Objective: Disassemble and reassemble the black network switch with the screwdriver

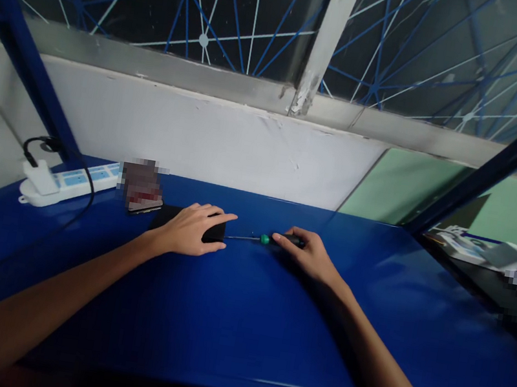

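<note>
Resting palm-down on a flat black device (pixel 214 233) on the blue table (pixel 237 327), the left hand (pixel 194 230) has its grip released, fingers stretched out. Just right of the device, the right hand (pixel 310 254) has its grip closed round the black handle of a screwdriver (pixel 265 240), whose thin shaft points at the device's right edge. Farther back, left of the device, sits a white power strip (pixel 78 181) with a black cable (pixel 87 189) plugged in.

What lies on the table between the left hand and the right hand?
Only the thin shaft of the screwdriver, over the bare blue table, in the head view.
</note>
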{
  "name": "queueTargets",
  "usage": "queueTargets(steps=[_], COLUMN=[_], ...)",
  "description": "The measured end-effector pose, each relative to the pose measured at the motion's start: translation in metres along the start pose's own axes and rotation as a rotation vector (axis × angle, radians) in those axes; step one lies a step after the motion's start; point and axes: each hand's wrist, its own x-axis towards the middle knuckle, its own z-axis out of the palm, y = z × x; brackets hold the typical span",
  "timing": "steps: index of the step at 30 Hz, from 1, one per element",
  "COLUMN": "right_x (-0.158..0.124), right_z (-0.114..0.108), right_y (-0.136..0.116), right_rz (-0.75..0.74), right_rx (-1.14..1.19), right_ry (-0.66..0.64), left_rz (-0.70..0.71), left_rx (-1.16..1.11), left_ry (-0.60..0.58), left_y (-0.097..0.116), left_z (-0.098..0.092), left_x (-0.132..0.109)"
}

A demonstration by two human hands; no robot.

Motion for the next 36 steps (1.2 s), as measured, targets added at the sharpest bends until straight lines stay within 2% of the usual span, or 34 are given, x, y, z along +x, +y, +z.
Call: queueTargets(steps=[4,10,16,21,25,28,31,34,36], right_x=[-0.0010,-0.0028,-0.0047,-0.0038,-0.0007,0.0002,-0.0009,-0.0022,-0.0018], right_z=[0.0018,0.0005,0.0056,0.0044,0.0020,0.0026,0.0044,0.0059,0.0061], right_y=[-0.0027,-0.0020,-0.0045,-0.0019,-0.0004,-0.0011,-0.0009,0.0019,0.0050], right_rz=[0.019,-0.016,0.028,-0.007,-0.002,-0.038,-0.054,-0.043,-0.071], right_rx=[-0.042,0.129,-0.045,0.100,0.210,0.083,-0.080,-0.103,-0.034], right_ry=[0.012,-0.030,0.075,-0.063,-0.092,0.003,0.030,0.042,0.042], left_rz=[-0.004,0.008,0.008,0.008,0.009,0.011,-0.004,-0.015,-0.014], left_rx=[-0.005,-0.004,-0.022,-0.028,-0.017,-0.004,0.004,-0.002,-0.004], left_ry=[0.001,0.006,-0.006,0.009,0.006,-0.005,0.009,0.008,0.012], left_y=[-0.0006,-0.0008,0.0003,0.0009,-0.0006,-0.0022,-0.0031,-0.0029,-0.0025], left_z=[0.0008,0.0007,0.0002,0.0005,0.0003,0.0000,0.0006,0.0012,0.0010], left_x=[0.0001,-0.0022,-0.0024,-0.0017,-0.0014,-0.0013,-0.0012,-0.0013,-0.0014])
